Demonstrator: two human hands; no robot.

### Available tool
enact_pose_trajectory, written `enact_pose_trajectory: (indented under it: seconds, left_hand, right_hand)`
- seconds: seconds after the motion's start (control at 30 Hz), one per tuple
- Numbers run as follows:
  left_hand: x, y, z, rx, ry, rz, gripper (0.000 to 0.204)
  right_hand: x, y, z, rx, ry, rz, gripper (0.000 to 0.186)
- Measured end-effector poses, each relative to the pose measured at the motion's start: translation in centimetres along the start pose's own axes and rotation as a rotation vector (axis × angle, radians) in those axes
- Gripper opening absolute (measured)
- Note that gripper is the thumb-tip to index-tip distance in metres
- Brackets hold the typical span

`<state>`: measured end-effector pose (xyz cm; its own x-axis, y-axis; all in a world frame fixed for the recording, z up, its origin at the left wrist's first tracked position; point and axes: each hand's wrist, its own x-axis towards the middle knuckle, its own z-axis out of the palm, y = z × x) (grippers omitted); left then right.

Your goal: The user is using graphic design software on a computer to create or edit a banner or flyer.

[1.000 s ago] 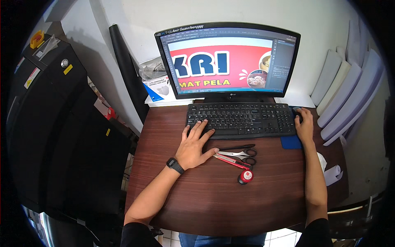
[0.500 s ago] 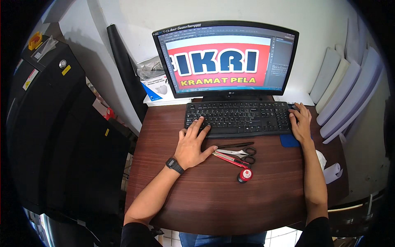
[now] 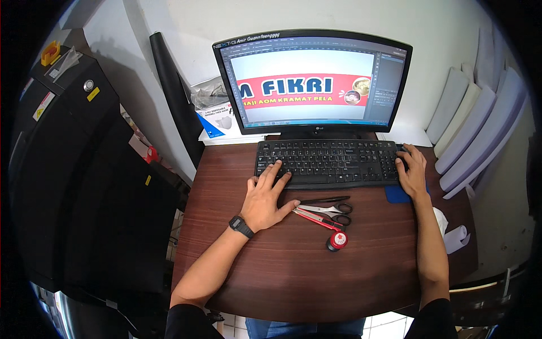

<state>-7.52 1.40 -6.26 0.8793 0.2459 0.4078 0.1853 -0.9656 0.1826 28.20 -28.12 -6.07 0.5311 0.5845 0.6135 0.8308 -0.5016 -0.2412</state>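
My left hand (image 3: 261,206) lies spread over the left end of a black keyboard (image 3: 327,164), fingertips on its lower keys and thumb stretched out near a scissors' tips. A black watch (image 3: 240,226) is on that wrist. At the keyboard's right end, my right hand (image 3: 412,172) curls over a dark computer mouse, mostly hidden beneath it, on a blue mouse pad (image 3: 397,194). Behind the keyboard, a monitor (image 3: 313,85) displays a design program with a red banner, dark lettering and round food pictures.
Scissors (image 3: 342,213), a red cutter knife (image 3: 316,218), a slim black tool (image 3: 324,199) and a small round red-and-black item (image 3: 337,240) lie before the keyboard. A mask box (image 3: 219,121) stands left of the monitor. Rolls of material (image 3: 471,124) lean at right; a large black machine (image 3: 73,169) is at left.
On the monitor, the red banner has shrunk, showing more of its lettering and the round food pictures. Both hands stay in nearly the same places; the whole view has shifted slightly.
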Motion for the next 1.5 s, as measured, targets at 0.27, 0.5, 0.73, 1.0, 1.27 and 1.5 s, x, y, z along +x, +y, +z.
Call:
enact_pose_trajectory:
  seconds: [0.27,0.5,0.73,1.0,1.27,1.5]
  left_hand:
    - [-0.1,-0.1,0.1,0.005,0.011,0.006,0.077]
    - [0.0,0.0,0.0,0.008,0.009,0.010,0.077]
    - [-0.1,0.1,0.0,-0.030,0.020,-0.008,0.078]
    - [-0.2,0.1,-0.2,-0.013,0.016,0.003,0.078]
    - [1.7,1.2,0.1,-0.028,0.033,0.051,0.077]
    - [0.5,0.4,-0.3,0.019,0.015,0.020,0.076]
  right_hand:
    - [-0.1,-0.4,0.0,-0.004,0.018,-0.006,0.030]
    - [-0.1,0.3,0.2,-0.025,0.008,-0.021,0.031]
    - [0.2,-0.6,-0.3,-0.007,0.064,-0.036,0.036]
    - [3.8,-9.4,-6.7,0.318,0.359,-0.141,0.034]
    - [-2.6,-19.2,-24.8,1.484,-0.385,-0.641,0.016]
    - [-6.9,-21.3,-21.3,1.774,-0.689,-0.598,0.035]
